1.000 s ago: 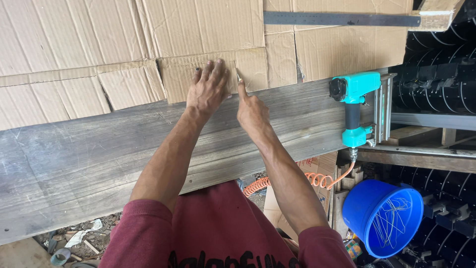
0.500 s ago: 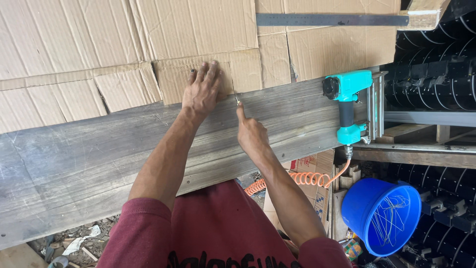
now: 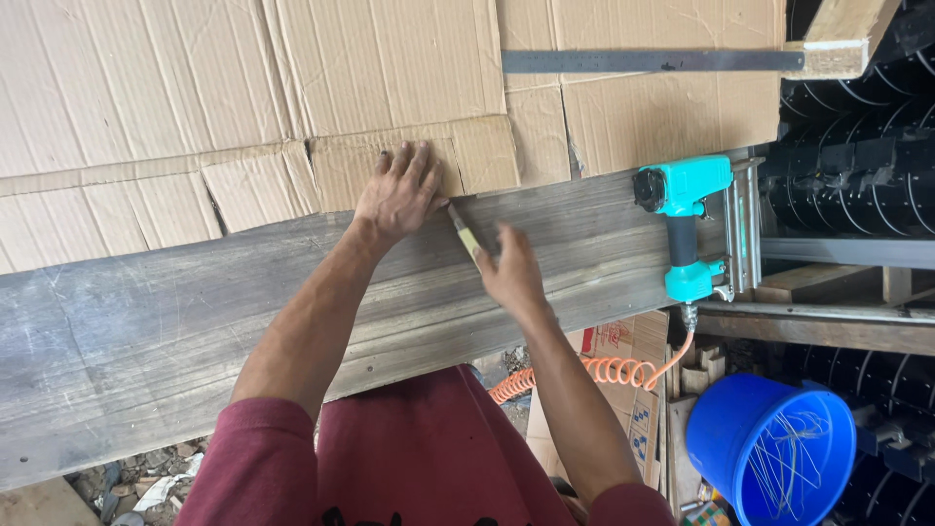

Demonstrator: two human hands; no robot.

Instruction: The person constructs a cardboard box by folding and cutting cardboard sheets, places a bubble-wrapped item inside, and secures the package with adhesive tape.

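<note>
Item: small flat piece of brown corrugated cardboard, lying at the far edge of the long grey weathered wooden plank, overlapping the larger cardboard sheets beyond it.

Left hand: open, fingers spread, palm pressed flat on the cardboard piece at its near edge, gripping nothing.

Right hand: closed round a slim pale-yellow-handled cutter, its tip touching the plank just beside my left thumb.

Handling note, as I judge it: keep the left palm bearing down so the piece cannot creep; keep the thumb clear of the blade line; draw the cutter shallow and steady along the cardboard edge rather than forcing it.

Adjacent: turquoise pneumatic nail gun resting near the plank's right end, orange coiled air hose below it; round blue plastic bucket under the right end; long grey steel ruler beyond the far edge.

Not determinable: blade tip too small to make out; my right fingers hidden behind the hand; the plank's left end is cut off.
</note>
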